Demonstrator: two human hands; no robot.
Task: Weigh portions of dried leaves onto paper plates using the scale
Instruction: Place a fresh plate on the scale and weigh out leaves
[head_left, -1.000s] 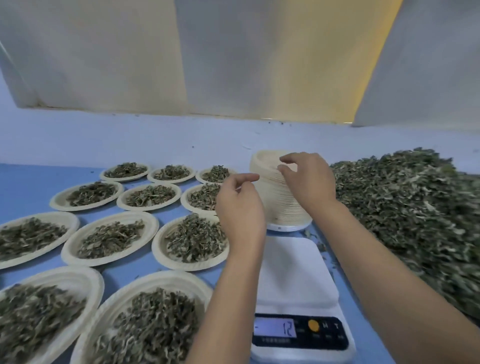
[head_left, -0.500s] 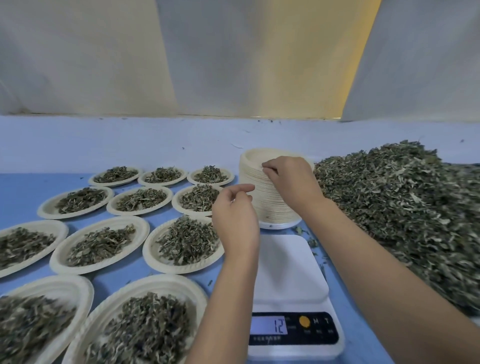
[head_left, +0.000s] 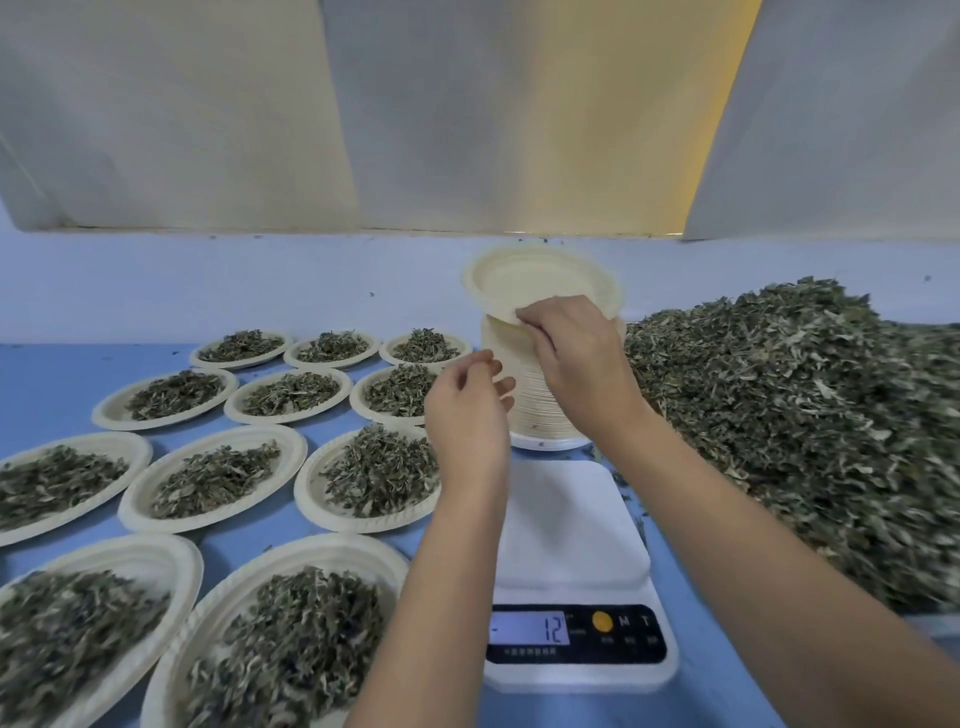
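The fingers (head_left: 545, 313) of the right hand (head_left: 576, 358) are pinching the near rim of one empty paper plate (head_left: 540, 278). The plate is tilting with its hollow towards the camera, just above the single stack of empty plates (head_left: 527, 410). The left hand (head_left: 467, 415) is hovering just left of that stack, fingers loosely curled and gripping nothing. Whether its fingertips are touching the stack's side cannot be told.

Both forearms are reaching over one white scale (head_left: 566, 535), which is sitting in front of the stack. Its lit display (head_left: 530, 629) is reading 12, beside one orange button and keys marked M and T.

To the left, eleven filled plates are lying in rows, each carrying a portion of dried leaves:
- three at the back, starting from (head_left: 205, 358);
- three in the next row, starting from (head_left: 111, 415);
- three nearer, the rightmost (head_left: 311, 499) just beside the scale;
- two at the front, the right one (head_left: 218, 597) partly cut by the frame edge.

To the right, one big heap of dried leaves (head_left: 805, 415) is spreading along the blue table (head_left: 47, 374), and a few stray bits are lying near the scale.

Behind the table, a pale ledge (head_left: 208, 286) is running across. Above it, pale panels (head_left: 467, 104) are hanging, with warm yellow light glowing between two of them.
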